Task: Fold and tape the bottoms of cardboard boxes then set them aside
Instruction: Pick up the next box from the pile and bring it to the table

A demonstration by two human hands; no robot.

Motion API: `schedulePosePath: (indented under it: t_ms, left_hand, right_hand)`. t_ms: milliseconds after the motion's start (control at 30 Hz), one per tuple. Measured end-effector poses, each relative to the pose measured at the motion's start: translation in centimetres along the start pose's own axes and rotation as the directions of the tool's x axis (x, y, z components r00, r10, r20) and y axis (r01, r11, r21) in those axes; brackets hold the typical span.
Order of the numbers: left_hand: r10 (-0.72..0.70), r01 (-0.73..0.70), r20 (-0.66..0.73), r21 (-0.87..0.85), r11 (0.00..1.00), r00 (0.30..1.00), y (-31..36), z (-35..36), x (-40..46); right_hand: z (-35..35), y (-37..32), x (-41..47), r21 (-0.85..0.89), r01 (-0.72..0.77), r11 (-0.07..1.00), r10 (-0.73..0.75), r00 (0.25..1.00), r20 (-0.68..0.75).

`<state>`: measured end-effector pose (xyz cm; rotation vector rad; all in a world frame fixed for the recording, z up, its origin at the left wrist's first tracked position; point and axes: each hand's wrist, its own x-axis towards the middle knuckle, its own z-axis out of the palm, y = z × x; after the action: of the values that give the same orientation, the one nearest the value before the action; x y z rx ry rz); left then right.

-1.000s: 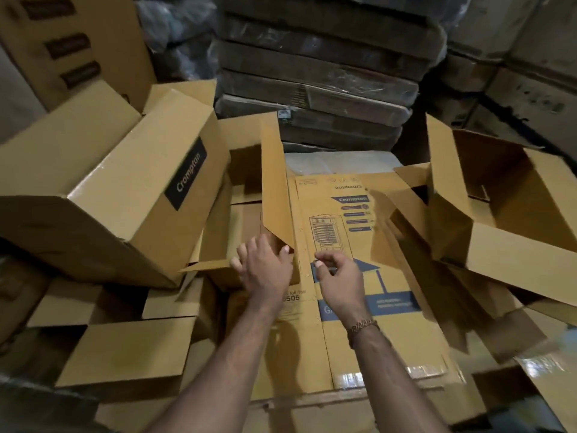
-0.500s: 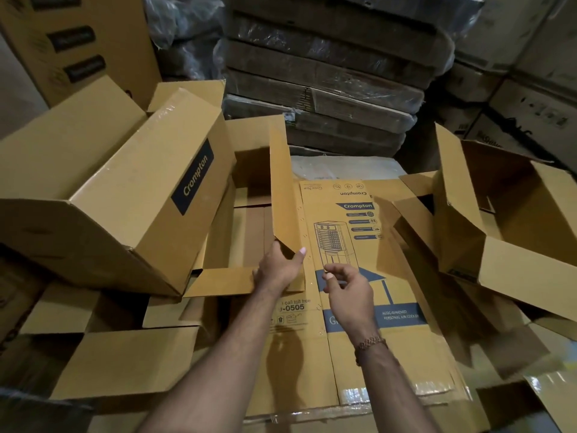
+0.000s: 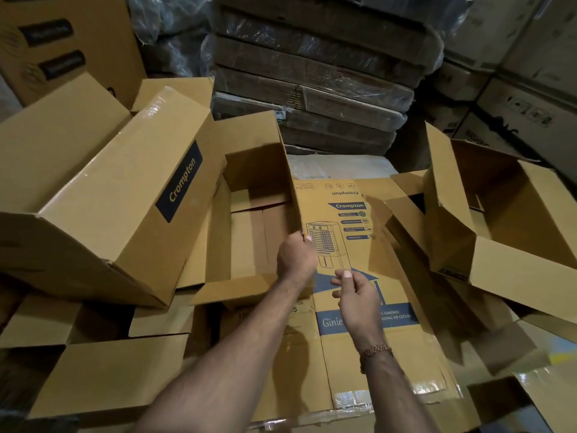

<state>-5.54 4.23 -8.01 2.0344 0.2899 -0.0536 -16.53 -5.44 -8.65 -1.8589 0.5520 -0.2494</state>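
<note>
Head view: left hand (image 3: 296,256) gripping lower corner of upright flap (image 3: 282,170) on open cardboard box (image 3: 249,232), centre-left. Right hand (image 3: 354,296) just beside it, fingers loosely curled, thumb and forefinger near each other; cannot tell whether anything pinched. Beaded bracelet (image 3: 374,351) on right wrist. Flattened printed carton (image 3: 359,276) under both hands, "Crompton" and cooler drawing visible, glossy tape along near edge. Closed Crompton box (image 3: 103,195) tilted on left, leaning against open box. Second open box (image 3: 505,226) on right, flaps splayed. Plastic-wrapped stacks of flat cardboard (image 3: 318,76) behind.
</note>
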Motion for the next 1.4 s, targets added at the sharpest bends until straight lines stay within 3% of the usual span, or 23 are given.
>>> schedulePosePath:
  t_ms: [267, 533, 633, 767, 833, 900, 967, 1000, 1067, 1167, 1300, 1400]
  left_hand:
    - [0.189, -0.194, 0.244, -0.002, 0.981, 0.951, 1.9, 4.8, -7.0]
    - [0.284, -0.363, 0.367, 0.167, 0.917, 0.886, 2.4, 7.8, -11.8]
    - [0.310, -0.402, 0.412, 0.160, 0.901, 0.857, 1.9, 9.2, -13.4]
    - [0.399, -0.562, 0.571, 0.136, 0.816, 0.718, 1.1, 9.4, -13.7]
    - [0.417, -0.612, 0.559, 0.217, 0.760, 0.717, 0.1, 8.9, -12.9]
    - [0.364, -0.525, 0.417, 0.387, 0.758, 0.833, -1.2, 7.9, -11.2]
    - [0.172, -0.254, 0.197, 0.546, 0.798, 0.965, -2.9, 6.3, -8.5]
    - [0.058, -0.106, 0.100, 0.580, 0.808, 0.993, -3.9, 5.3, -7.1]
    - [-0.090, 0.085, -0.023, 0.616, 0.783, 0.996, -5.9, 3.2, -4.5]
    - [-0.183, 0.181, -0.059, 0.609, 0.772, 0.981, -8.1, 0.9, -2.2]
    - [-0.233, 0.204, -0.019, 0.551, 0.809, 0.972, -9.4, 0.0, -1.2]
    - [-0.250, 0.197, 0.033, 0.522, 0.830, 0.968, -9.4, 0.1, -0.9]
  right_hand:
    - [-3.5, -0.2, 0.9, 0.086, -0.104, 0.991, 0.103, 0.994, 0.021]
    - [-10.6, 2.0, 1.3, 0.046, -0.242, 0.969, 0.237, 0.967, 0.095]
    - [-12.5, 3.1, 1.1, 0.008, -0.237, 0.972, 0.236, 0.971, 0.042]
    - [-14.2, 4.7, 0.4, 0.010, -0.275, 0.961, 0.274, 0.953, -0.127]
    - [-14.6, 5.0, 0.0, -0.037, -0.279, 0.960, 0.267, 0.943, -0.199]
    - [-14.5, 5.2, -0.2, -0.094, -0.286, 0.954, 0.249, 0.926, -0.285]
    - [-14.3, 5.1, -0.3, -0.184, -0.308, 0.933, 0.232, 0.909, -0.346]
    - [-14.1, 4.9, -0.5, -0.252, -0.302, 0.919, 0.213, 0.921, -0.327]
    - [-13.7, 4.7, -0.8, -0.432, -0.244, 0.868, 0.168, 0.964, -0.207]
    - [-12.6, 3.9, -1.0, -0.673, -0.139, 0.726, 0.162, 0.986, -0.029]
    - [-11.7, 1.6, 0.3, -0.862, -0.105, 0.496, 0.176, 0.984, -0.018]
    - [-11.3, 0.4, 1.6, -0.846, -0.142, 0.515, 0.233, 0.972, -0.022]
